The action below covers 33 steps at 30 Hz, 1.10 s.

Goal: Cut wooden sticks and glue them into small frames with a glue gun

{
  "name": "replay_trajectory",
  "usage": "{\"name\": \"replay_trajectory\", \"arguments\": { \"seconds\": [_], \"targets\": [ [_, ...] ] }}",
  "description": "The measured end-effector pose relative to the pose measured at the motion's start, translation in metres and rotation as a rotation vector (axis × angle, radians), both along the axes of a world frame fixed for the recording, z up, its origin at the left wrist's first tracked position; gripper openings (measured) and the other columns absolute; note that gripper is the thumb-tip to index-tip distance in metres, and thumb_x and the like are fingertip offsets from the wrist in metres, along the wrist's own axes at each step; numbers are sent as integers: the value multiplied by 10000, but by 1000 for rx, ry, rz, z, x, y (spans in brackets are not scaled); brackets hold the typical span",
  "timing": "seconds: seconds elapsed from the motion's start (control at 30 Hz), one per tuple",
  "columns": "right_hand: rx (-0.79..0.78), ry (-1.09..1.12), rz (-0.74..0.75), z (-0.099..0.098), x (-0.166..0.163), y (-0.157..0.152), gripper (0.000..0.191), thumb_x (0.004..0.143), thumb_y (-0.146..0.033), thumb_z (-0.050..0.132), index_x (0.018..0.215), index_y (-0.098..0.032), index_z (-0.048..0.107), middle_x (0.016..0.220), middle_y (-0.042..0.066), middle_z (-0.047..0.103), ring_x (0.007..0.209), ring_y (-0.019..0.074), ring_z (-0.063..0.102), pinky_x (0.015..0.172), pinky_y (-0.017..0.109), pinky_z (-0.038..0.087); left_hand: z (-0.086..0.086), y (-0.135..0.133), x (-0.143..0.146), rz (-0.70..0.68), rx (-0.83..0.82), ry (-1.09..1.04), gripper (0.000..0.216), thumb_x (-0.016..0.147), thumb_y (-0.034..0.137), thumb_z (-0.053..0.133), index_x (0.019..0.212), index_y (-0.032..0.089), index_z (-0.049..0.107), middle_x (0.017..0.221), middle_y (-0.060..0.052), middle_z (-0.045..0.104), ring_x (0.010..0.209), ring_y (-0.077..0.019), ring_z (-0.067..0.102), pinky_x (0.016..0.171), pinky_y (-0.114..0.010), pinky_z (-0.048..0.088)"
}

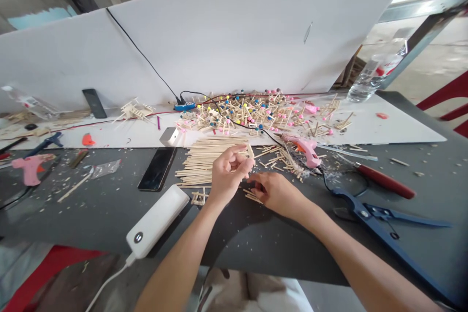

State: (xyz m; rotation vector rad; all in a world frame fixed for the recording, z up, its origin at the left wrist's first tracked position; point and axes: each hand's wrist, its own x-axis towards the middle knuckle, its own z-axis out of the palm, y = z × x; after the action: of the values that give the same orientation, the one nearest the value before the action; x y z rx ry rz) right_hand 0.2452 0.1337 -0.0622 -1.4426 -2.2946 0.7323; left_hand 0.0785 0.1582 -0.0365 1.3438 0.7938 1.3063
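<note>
My left hand (228, 174) hangs over the edge of a layered stack of thin wooden sticks (204, 163), its curled fingers pinching one upright stick (250, 151). My right hand (273, 193) lies lower on the dark grey tabletop (91, 219), with fingertips close to my left hand. It holds nothing I can see. A few loose sticks (253, 197) lie just below its fingers. A small glued stick frame (199, 198) sits left of them, and a pink glue gun (306, 152) rests beyond my right hand among scattered sticks.
A white power bank (157, 222) and a black phone (157, 169) lie left of my hands. Blue-handled pliers (373, 219) and a red-handled tool (385, 180) lie right. A heap of stick pieces with coloured beads (256, 113) covers the white board behind, crossed by dark cables.
</note>
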Motion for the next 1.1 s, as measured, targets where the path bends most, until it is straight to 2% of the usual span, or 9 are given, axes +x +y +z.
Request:
{"name": "replay_trajectory", "arguments": {
  "seconds": [0.17, 0.27, 0.43, 0.57, 0.67, 0.77, 0.87, 0.97, 1.1],
  "targets": [
    [-16, 44, 62, 3, -2, -2, 290, 870, -267, 576, 1140, -231, 676, 822, 19, 699, 640, 140, 570, 600, 246, 356, 2, -1, 0, -4, 0, 29, 454, 819, 433, 755, 1153, 155, 622, 667, 22, 605, 535, -93, 552, 517, -216, 449],
    [20, 16, 50, 5, -4, -2, 250, 861, -210, 544, 1063, -221, 691, 847, 31, 700, 654, 141, 568, 610, 249, 349, 1, -2, 1, -6, -6, 34, 464, 805, 443, 765, 1146, 158, 630, 671, 23, 604, 525, -91, 547, 510, -214, 446],
    [-3, -25, 2, 4, 1, 0, 192, 839, -162, 514, 906, -224, 683, 703, 8, 651, 595, 136, 532, 606, 241, 348, 0, -1, 1, -5, -4, 37, 441, 812, 434, 761, 1128, 151, 638, 666, 21, 608, 524, -90, 553, 501, -208, 436],
    [12, -38, -91, 0, 3, 2, 244, 864, -215, 529, 1055, -200, 679, 714, 31, 663, 626, 158, 569, 618, 246, 360, 0, -1, 3, -13, 5, 35, 426, 820, 409, 759, 1134, 148, 636, 660, 25, 607, 519, -86, 548, 491, -202, 430],
    [20, -51, -103, 1, 3, 2, 279, 873, -202, 513, 1092, -188, 685, 713, 39, 665, 632, 162, 580, 624, 250, 366, 1, -1, 4, -7, -4, 36, 434, 809, 419, 764, 1123, 146, 638, 644, 31, 599, 510, -87, 544, 480, -203, 427],
    [-15, 6, -26, 4, 6, 3, 299, 862, -188, 532, 1108, -200, 702, 729, 31, 681, 626, 154, 583, 615, 245, 379, 1, -1, 4, -1, -10, 43, 435, 813, 422, 760, 1129, 149, 637, 656, 29, 606, 515, -88, 548, 497, -211, 433],
    [-85, 76, 79, 8, 13, 5, 339, 781, -162, 626, 1102, -203, 726, 801, 30, 710, 648, 149, 602, 627, 239, 416, 0, -1, 3, 9, -19, 41, 426, 819, 424, 754, 1127, 156, 632, 665, 25, 614, 522, -90, 553, 498, -212, 433],
    [-120, 79, 104, 10, 18, 6, 444, 714, -120, 668, 1143, -211, 733, 846, 32, 721, 680, 156, 622, 658, 244, 445, 1, -1, 3, 15, -25, 41, 417, 813, 441, 754, 1103, 166, 635, 666, 22, 619, 517, -92, 553, 478, -208, 422],
    [-157, 86, 110, 10, 19, 7, 502, 713, -96, 658, 1193, -232, 716, 825, 15, 720, 697, 160, 632, 652, 241, 448, 1, -1, 3, 20, -19, 59, 421, 819, 456, 742, 1102, 163, 635, 664, 22, 613, 522, -96, 562, 479, -208, 422]
  ]
}}
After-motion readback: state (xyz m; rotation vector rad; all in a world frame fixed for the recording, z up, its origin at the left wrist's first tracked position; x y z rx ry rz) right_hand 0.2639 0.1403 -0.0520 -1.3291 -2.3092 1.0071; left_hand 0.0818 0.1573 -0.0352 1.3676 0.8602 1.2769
